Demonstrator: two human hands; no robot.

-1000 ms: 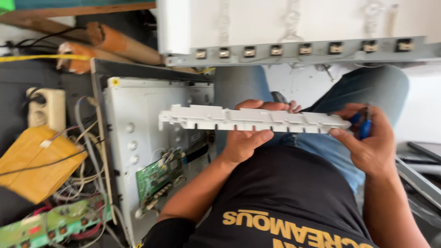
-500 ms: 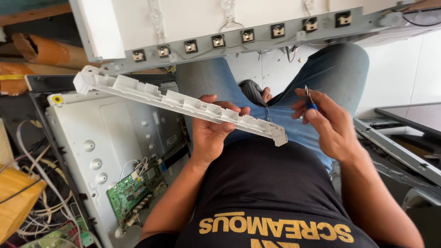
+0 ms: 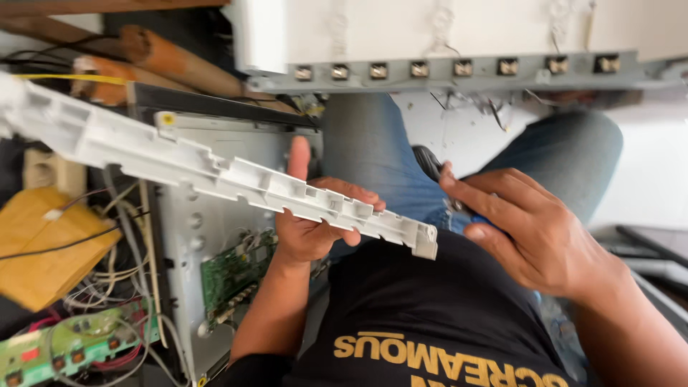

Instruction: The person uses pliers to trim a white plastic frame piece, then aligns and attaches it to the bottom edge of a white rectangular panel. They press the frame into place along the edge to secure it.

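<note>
My left hand point(image 3: 315, 229) grips a long white ribbed plastic bar point(image 3: 215, 175) near its right end, thumb up behind it and fingers curled over its front. The bar slants from the upper left edge of the view down to a free end over my lap. My right hand point(image 3: 530, 236) is just right of that end, apart from the bar, closed around a screwdriver point(image 3: 432, 165) with a dark and blue handle. My jeans and black shirt fill the lower right.
A grey metal chassis point(image 3: 215, 236) with a green circuit board point(image 3: 233, 276) stands at my left. Beside it are tangled wires, a yellow-brown packet point(image 3: 43, 258) and another green board point(image 3: 64, 347). A white panel with a row of small square parts point(image 3: 459, 68) runs along the top.
The white bar has swung and slid to the left, its far end now at the frame's edge. My right hand, on the bar's end a second ago, is off it and holds only the screwdriver.
</note>
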